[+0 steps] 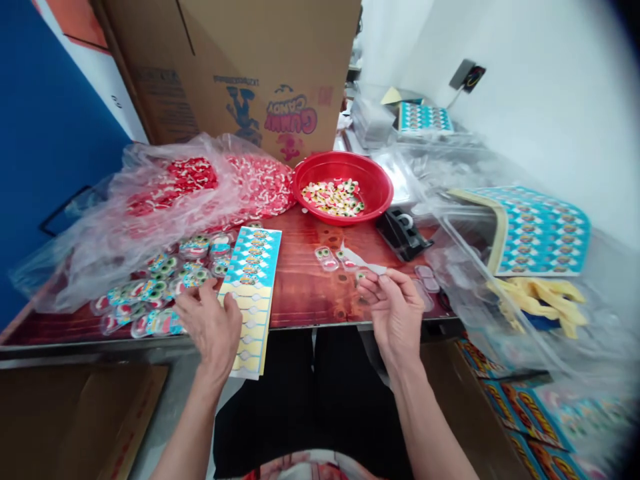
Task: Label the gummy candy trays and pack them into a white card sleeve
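My right hand (393, 303) pinches one end of a thin white strip (363, 261), which points left above the table. Under it are small clear candy packs (326, 259) with eyeball gummies inside. My left hand (213, 323) has its fingers apart and curved, over the edge of a heap of labelled candy packs (157, 290). Its thumb lies beside a label sheet (257, 257), whose upper part carries blue printed labels and whose lower part is bare yellow backing. The sheet's near end sticks out past the table edge. I cannot tell whether my left fingertips touch a pack.
Behind are a red bowl (367, 210) of eyeball gummies and a plastic bag (200, 183) of red and white candy. A black tape dispenser (403, 233) stands right of centre. On the right, a clear bin (493, 293) holds yellow gloves (545, 300). A large cardboard box (200, 73) stands behind.
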Demonstrator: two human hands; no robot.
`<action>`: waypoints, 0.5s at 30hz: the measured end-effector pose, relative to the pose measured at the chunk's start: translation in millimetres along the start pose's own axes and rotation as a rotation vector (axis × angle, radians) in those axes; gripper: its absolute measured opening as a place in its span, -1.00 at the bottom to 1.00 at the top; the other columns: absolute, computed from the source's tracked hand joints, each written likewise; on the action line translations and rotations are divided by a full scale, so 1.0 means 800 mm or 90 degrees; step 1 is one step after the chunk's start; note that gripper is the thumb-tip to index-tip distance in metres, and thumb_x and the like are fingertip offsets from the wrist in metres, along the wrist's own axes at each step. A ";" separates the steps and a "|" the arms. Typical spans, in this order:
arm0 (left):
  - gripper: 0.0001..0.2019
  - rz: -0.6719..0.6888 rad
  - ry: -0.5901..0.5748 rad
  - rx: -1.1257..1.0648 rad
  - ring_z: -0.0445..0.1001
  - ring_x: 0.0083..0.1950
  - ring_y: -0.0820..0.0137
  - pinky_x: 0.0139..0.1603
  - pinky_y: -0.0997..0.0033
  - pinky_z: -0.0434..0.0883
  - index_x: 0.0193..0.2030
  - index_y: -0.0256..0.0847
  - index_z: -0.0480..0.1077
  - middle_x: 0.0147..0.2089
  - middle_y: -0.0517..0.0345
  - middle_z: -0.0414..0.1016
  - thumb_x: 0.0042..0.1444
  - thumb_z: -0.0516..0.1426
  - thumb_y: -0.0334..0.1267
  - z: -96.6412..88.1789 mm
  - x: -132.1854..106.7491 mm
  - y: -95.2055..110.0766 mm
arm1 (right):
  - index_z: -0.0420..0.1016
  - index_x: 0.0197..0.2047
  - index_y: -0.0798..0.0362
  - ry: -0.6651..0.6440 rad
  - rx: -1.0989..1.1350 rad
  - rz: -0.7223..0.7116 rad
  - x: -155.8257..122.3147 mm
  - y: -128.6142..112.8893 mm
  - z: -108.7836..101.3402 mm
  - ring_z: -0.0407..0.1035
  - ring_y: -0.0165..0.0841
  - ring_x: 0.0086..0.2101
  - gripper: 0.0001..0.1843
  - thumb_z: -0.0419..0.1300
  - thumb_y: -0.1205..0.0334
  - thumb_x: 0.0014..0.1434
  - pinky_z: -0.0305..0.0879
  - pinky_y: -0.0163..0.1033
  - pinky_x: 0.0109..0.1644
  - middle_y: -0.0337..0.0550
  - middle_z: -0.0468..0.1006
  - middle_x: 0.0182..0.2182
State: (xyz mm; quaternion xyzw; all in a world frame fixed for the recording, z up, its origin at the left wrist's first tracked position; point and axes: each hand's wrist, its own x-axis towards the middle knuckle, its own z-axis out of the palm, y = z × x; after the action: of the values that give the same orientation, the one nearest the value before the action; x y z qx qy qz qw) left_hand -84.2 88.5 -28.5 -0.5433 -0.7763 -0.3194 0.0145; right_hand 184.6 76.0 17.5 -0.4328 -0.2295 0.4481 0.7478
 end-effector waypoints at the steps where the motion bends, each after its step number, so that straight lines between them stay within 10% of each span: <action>1: -0.64 0.019 -0.019 -0.042 0.35 0.15 -0.07 0.14 -0.08 0.31 0.05 -0.34 0.43 0.06 -0.30 0.36 0.20 0.08 -0.18 0.005 -0.001 0.016 | 0.56 -0.29 0.00 0.004 -0.007 -0.002 -0.001 0.000 -0.006 0.63 -0.34 -0.41 -0.81 0.43 0.29 -0.01 0.60 -0.24 -0.27 -0.23 0.70 -0.40; 5: -0.68 0.081 -0.281 -0.218 0.47 -0.04 0.11 0.05 0.09 0.38 -0.06 -0.25 0.41 -0.11 -0.13 0.49 0.30 0.02 -0.05 0.057 -0.004 0.103 | 0.57 -0.27 -0.03 -0.004 -0.033 -0.009 -0.007 0.004 -0.018 0.63 -0.30 -0.36 -0.84 0.42 0.29 0.05 0.62 -0.10 -0.15 -0.24 0.70 -0.37; 10: -0.62 0.017 -0.339 -0.085 0.33 0.23 -0.21 0.16 -0.17 0.24 -0.04 -0.32 0.38 0.15 -0.51 0.39 0.22 0.13 0.00 0.126 0.001 0.200 | 0.62 -0.26 0.00 -0.044 -0.038 0.003 -0.018 0.004 -0.026 0.63 -0.23 -0.31 -0.89 0.38 0.27 0.08 0.61 -0.02 -0.09 -0.19 0.68 -0.35; 15: -0.72 -0.034 -0.339 -0.148 0.22 0.32 -0.28 0.22 -0.24 0.15 -0.03 -0.34 0.34 0.22 -0.54 0.30 0.14 0.18 -0.28 0.148 0.002 0.222 | 0.58 -0.33 0.03 -0.009 -0.033 0.026 -0.019 0.010 -0.035 0.58 -0.33 -0.46 -0.86 0.40 0.18 0.10 0.60 -0.13 -0.26 -0.27 0.61 -0.45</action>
State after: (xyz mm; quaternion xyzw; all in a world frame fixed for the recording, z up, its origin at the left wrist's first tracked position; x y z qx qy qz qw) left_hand 105.1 186.7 -36.9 -0.5853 -0.7253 -0.2525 -0.2601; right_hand 194.0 52.3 -3.4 -0.4537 -0.2373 0.4601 0.7254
